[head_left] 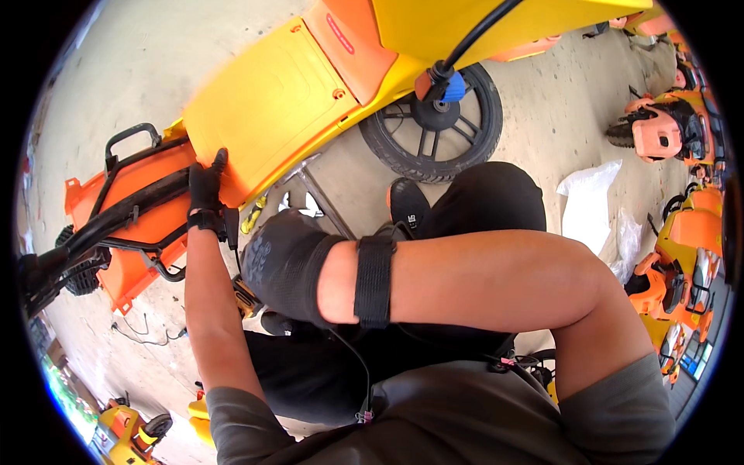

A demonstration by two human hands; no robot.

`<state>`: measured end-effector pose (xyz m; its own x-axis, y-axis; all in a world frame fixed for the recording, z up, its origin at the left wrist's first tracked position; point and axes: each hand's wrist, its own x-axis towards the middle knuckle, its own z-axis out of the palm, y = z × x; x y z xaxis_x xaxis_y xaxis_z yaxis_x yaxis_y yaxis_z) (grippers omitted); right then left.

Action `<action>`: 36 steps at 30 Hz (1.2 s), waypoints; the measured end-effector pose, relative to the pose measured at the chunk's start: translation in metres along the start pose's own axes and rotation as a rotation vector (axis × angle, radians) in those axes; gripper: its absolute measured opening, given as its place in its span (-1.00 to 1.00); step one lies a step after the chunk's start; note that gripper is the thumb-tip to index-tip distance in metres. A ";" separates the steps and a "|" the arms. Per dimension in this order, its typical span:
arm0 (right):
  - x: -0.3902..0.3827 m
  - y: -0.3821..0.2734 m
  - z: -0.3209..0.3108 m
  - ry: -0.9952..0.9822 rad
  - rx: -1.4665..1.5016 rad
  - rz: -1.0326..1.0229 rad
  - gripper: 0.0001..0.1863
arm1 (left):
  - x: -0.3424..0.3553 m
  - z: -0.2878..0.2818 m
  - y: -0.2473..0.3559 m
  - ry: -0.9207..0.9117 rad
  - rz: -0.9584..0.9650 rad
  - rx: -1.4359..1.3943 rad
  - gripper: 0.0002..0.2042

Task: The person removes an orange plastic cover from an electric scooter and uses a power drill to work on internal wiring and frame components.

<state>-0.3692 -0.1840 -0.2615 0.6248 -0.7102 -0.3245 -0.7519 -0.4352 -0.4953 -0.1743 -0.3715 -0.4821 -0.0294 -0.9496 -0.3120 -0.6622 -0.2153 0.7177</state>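
My left hand point(206, 186), in a black glove, rests at the rear edge of a yellow-orange body panel point(267, 112) on a scooter-like vehicle. One of its fingers stretches out on the panel, and I see nothing held in it. Close to the camera is my right hand point(280, 260), in a dark patterned glove, bent into a rounded, closed shape. Its fingers and whatever they grip are hidden behind the back of the glove. Just beside it, a yellow and black object point(246, 299) shows only in part. Black straps circle both wrists.
An orange rear section point(147, 198) with a black tube frame point(128, 213) lies at the left. A black spoked wheel point(434, 120) stands ahead, below a hanging black cable point(480, 35). White plastic sheeting point(587, 205) lies at the right, near several orange-yellow vehicles point(690, 225).
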 end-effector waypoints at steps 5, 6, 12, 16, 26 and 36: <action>0.017 0.066 0.006 0.377 0.000 0.153 -0.83 | -0.008 0.007 0.006 -0.018 0.108 -0.079 -0.53; 0.028 0.092 0.002 0.411 0.079 0.234 -0.78 | -0.002 0.004 -0.004 0.061 0.088 -0.041 -0.53; 0.069 0.157 -0.026 0.425 -0.280 0.725 -0.57 | 0.006 0.009 -0.027 0.052 0.126 -0.368 -0.54; 0.118 0.192 -0.020 0.587 -0.465 0.734 -0.41 | -0.001 0.004 -0.015 0.110 0.153 -0.281 -0.44; 0.182 0.277 -0.048 0.438 -0.343 0.641 -0.47 | -0.002 0.012 -0.016 0.099 0.126 -0.268 -0.39; 0.194 0.320 -0.057 0.251 -0.278 0.561 -0.39 | 0.005 0.025 -0.025 0.192 0.283 -0.145 -0.46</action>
<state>-0.5004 -0.4930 -0.4368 0.0816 -0.9627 -0.2582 -0.9954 -0.0656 -0.0700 -0.1762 -0.3655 -0.5173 -0.0460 -0.9987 0.0239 -0.5350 0.0448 0.8437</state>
